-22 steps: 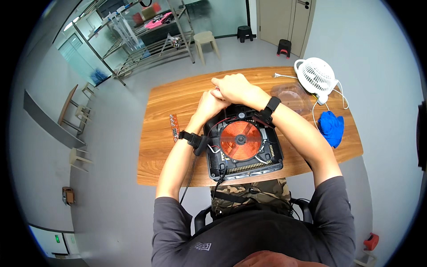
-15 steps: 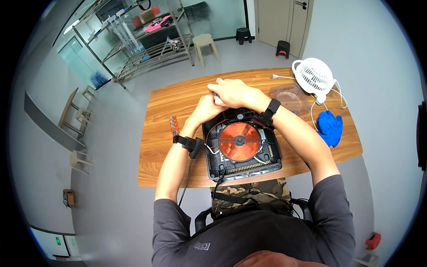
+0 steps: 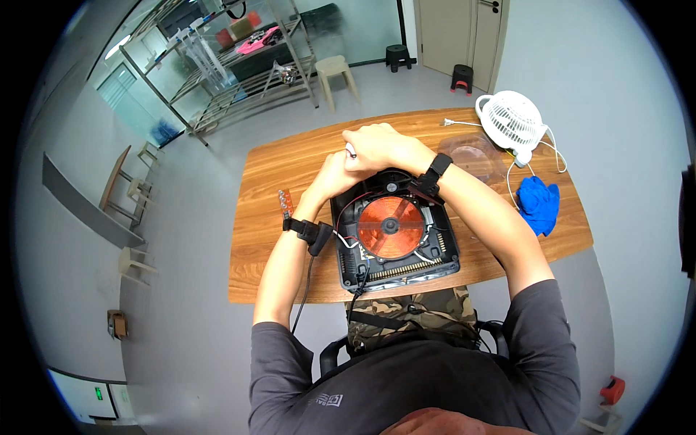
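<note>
Wooden desk (image 3: pixel 254 232): carries the whole job, right before the person.
Black housing (image 3: pixel 446 251): lies open by the desk's near edge; the step seems to be close handwork about its far edge, and the next move calls for steady fingers clear of the wiring.
Copper coil (image 3: pixel 406 226): sits exposed inside the housing.
Right hand (image 3: pixel 378 147): grip curled nearly closed against the left; contents, cannot tell.
Left hand (image 3: pixel 339 175): partly covered; openness and hold, cannot tell.

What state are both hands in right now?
Left hand: partly hidden; whether open, closed or holding cannot be told.
Right hand: seems curled; whether it holds anything cannot be told.
</note>
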Tool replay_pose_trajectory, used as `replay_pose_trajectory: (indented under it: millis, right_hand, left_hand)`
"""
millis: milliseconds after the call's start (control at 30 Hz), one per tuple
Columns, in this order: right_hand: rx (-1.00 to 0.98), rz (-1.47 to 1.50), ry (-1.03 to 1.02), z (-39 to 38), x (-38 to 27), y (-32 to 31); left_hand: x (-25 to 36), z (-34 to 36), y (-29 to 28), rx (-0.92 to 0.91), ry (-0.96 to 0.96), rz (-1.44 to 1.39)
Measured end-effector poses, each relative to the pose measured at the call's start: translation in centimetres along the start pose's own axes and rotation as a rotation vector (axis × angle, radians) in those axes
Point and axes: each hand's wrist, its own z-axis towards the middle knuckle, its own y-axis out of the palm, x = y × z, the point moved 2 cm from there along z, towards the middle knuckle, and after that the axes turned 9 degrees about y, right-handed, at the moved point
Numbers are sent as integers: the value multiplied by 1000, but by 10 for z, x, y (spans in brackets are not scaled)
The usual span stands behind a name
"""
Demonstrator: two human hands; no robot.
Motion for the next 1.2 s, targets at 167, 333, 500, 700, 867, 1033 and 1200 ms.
replay_pose_trajectory:
  millis: [167, 333, 500, 700, 867, 1033, 1200]
  right_hand:
    - [10, -40, 128, -1, -5, -8]
    - [128, -71, 76, 1, 2, 3]
    - [148, -17, -21, -6, 7, 7]
    - [194, -112, 59, -7, 0, -2]
    - [233, -72, 118, -4, 1, 9]
    - [81, 0, 61, -8, -2, 2]
    - [12, -78, 192, -10, -12, -6]
  left_hand:
    - [-2, 1, 0, 18, -4, 14]
    - [7, 7, 2, 2, -133, 105]
    - [3, 5, 4, 13, -98, 139]
    - [-11, 3, 10, 36, -6, 23]
    - [12, 4, 3, 6, -137, 252]
    - [2, 1, 5, -9, -77, 280]
    - [-1, -2, 6, 78, -72, 115]
